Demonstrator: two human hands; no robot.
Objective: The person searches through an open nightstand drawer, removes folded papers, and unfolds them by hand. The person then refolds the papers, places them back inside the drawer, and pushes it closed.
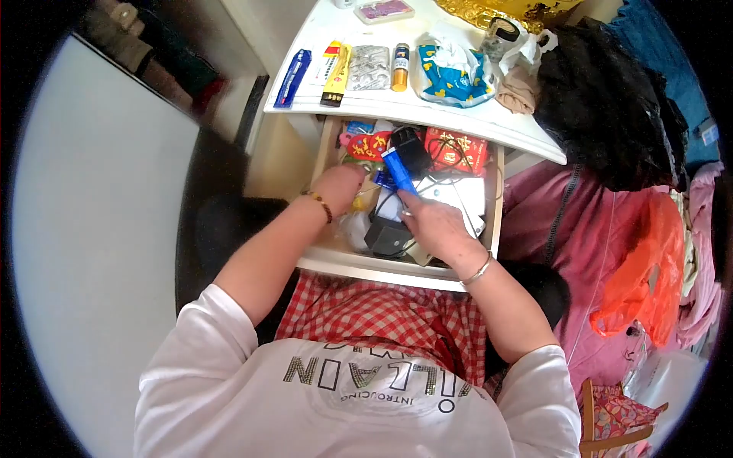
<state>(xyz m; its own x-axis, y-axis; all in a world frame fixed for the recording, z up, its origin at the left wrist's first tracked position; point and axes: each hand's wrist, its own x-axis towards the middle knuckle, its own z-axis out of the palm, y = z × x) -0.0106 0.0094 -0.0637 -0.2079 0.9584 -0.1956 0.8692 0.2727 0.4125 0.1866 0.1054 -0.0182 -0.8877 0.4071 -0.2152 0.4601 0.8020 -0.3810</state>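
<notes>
An open drawer (495,229) full of small items lies in front of me, with both of my hands inside it. My right hand (439,227) is closed on the lower end of a long blue tube-like object (398,169), tilted up and left. At the drawer's left side is my left hand (341,187), its fingertips hidden among the contents beside a red decorated card (369,145). Around the hands are a black adapter (411,151) with cables, a red packet (456,150) with gold characters, a white flat box (464,197) and a dark grey box (387,238).
On the white tabletop (343,15) above the drawer are a blue packet (293,78), a yellow-and-black box (336,75), a gold-and-blue tube (400,67) and a blue patterned tissue pack (456,74). A black plastic bag (607,107) and an orange bag (645,267) lie at right.
</notes>
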